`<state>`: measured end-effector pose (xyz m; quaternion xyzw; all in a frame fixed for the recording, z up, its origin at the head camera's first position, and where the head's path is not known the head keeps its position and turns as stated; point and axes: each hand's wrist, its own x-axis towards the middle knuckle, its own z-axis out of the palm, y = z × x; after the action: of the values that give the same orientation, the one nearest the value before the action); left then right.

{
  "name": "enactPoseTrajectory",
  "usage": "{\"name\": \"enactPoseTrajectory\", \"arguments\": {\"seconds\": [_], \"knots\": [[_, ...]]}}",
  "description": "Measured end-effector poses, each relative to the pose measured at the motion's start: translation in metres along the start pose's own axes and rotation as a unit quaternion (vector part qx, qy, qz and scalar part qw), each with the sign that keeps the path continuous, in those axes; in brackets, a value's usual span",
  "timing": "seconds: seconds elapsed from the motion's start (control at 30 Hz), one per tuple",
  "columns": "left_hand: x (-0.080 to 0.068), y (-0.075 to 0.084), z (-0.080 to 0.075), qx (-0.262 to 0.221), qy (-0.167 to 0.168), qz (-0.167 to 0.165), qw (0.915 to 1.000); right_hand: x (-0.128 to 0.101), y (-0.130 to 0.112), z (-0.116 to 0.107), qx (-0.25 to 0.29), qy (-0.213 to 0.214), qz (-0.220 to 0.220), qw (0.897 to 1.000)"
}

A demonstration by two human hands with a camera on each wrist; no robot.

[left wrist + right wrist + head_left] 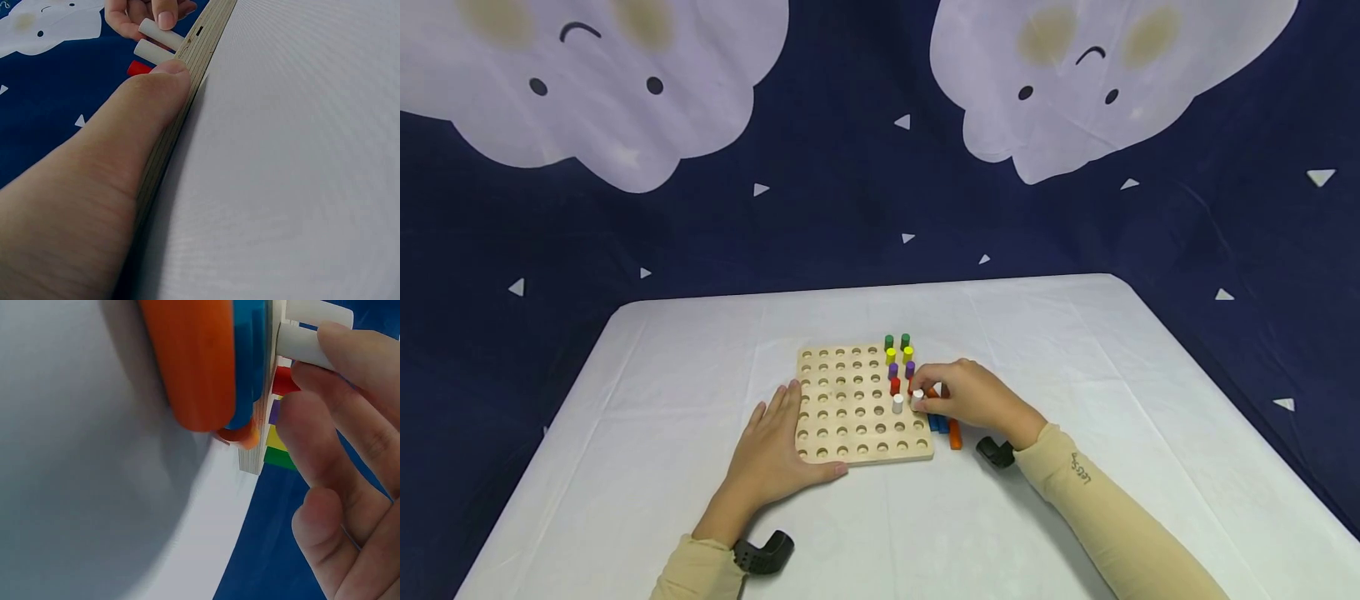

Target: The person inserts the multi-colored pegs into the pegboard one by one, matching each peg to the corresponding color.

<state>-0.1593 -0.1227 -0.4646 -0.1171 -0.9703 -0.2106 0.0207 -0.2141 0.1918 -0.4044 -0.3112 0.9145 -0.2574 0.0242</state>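
A square wooden pegboard (870, 421) with rows of round holes lies on the table. My left hand (775, 454) rests along its left edge, fingers spread, with the thumb at the front edge. At the board's right side, my right hand (966, 396) pinches a white peg (301, 345) that stands upright in the outermost column. Beside it stands a second white peg (898, 405). Farther back, the same two columns carry pairs of red pegs (895, 387), purple pegs (892, 372), yellow pegs (891, 357) and green pegs (889, 342). My right fingers partly cover one red peg.
Blue pegs (934, 423) and an orange peg (955, 435) lie against the board's right side, partly under my right hand. A white cloth covers the table (700, 350). Behind it hangs a dark blue backdrop (842, 233) with clouds and triangles.
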Motion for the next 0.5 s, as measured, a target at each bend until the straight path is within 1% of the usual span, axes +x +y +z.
{"name": "enactPoseTrajectory", "arguments": {"seconds": [0.33,0.5], "knots": [[0.0002,-0.0007,0.0001,-0.003,-0.002,0.001,1.0000,0.0009,-0.0018,-0.0019,-0.027,-0.009,0.009,1.000],[0.0002,-0.0007,-0.0006,-0.003,-0.003,0.001,1.0000,0.0003,-0.0001,0.0002,-0.031,-0.015,-0.002,0.999]]}}
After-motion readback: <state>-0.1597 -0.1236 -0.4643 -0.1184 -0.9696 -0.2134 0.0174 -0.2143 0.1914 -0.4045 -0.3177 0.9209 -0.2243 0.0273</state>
